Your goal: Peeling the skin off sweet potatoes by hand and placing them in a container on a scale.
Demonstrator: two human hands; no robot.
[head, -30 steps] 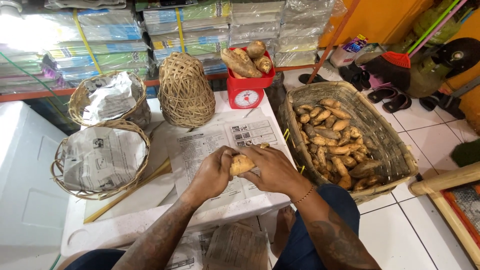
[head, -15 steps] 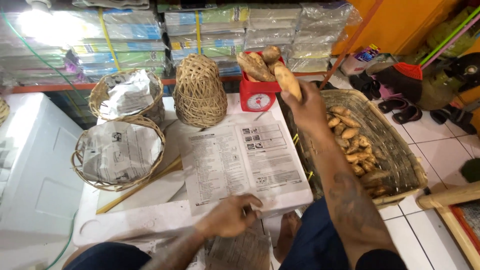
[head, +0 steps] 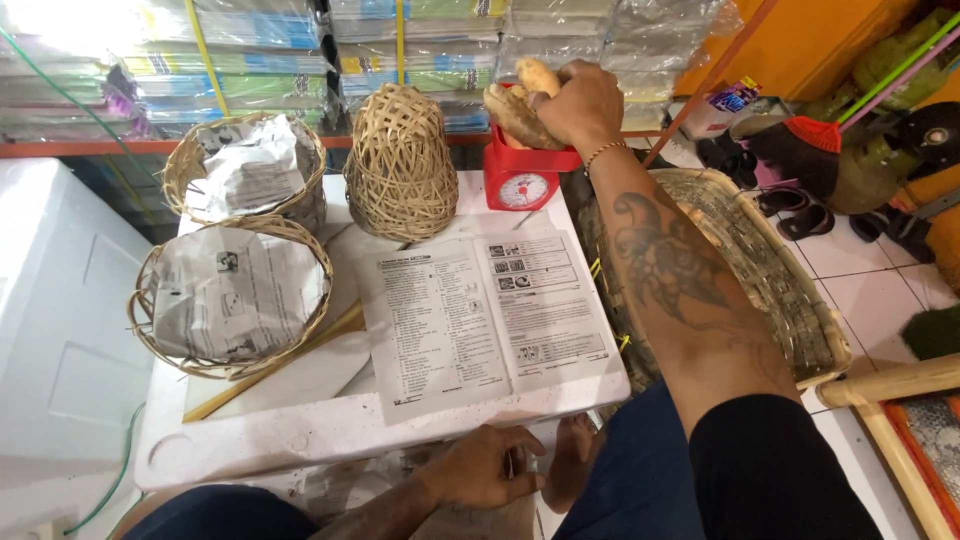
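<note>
The right hand (head: 582, 103) is closed around a root (head: 512, 114) on the red scale (head: 528, 180). The left hand (head: 490, 467) is low under the table (head: 300, 430), fingers curled on paper (head: 360, 480).

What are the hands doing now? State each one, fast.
Left hand: low at the table's front edge, fingers curled; whether it holds anything cannot be told.
Right hand: on the tubers atop the red scale.

A printed black-and-white sheet (head: 490, 310) lay open on the white table (head: 300, 430). Behind the table, clear-wrapped stacks of blue, green and yellow packages (head: 250, 40) filled a shelf. A small white and purple packet (head: 722, 103) stood to the right of the table, beyond its far corner.
</note>
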